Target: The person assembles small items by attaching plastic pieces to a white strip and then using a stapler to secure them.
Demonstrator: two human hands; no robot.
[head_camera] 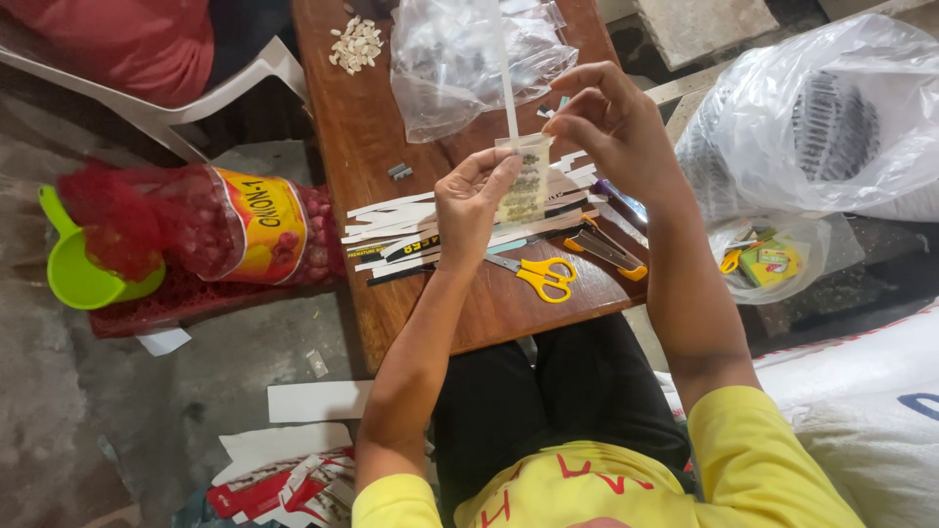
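The left hand [476, 200] pinches the left edge of a small clear packet [525, 181], held upright above the wooden table [372, 147]. The right hand [611, 122] grips a long white strip [507, 83] at the packet's top, the strip running away toward the far clear plastic bag [460, 59]. Yellow scissors [543, 277] lie near, just below.

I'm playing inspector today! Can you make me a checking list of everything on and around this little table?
Surface: brown wooden table.
Job's things: small clear packet with a white strip rising from it.
Clutter: paper strips, yellow scissors, stapler, pile of seeds, clear bag.
Grippers: left hand and right hand both pinch the packet.
Cables: nothing seen.
Surroundings: red mesh sack, green scoop, white sacks.
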